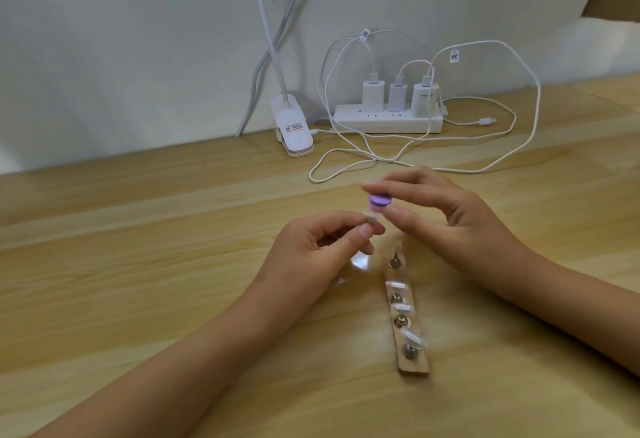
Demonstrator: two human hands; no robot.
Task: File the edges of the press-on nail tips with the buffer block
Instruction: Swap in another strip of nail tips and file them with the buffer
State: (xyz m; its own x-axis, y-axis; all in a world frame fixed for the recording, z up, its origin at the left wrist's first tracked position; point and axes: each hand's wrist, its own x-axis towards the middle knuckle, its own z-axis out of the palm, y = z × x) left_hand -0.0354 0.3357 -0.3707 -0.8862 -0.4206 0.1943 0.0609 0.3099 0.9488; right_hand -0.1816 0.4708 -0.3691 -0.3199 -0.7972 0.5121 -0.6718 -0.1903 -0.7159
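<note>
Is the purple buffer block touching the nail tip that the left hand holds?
Touching. The head view shows the lower end of the buffer block meeting the nail tip pinched by the left hand, with no gap.

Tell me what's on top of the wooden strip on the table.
Four metal studs in a row, with clear nail tips over the three nearer ones. Whether the farthest stud carries a tip is unclear. The tips hide how they attach.
</note>
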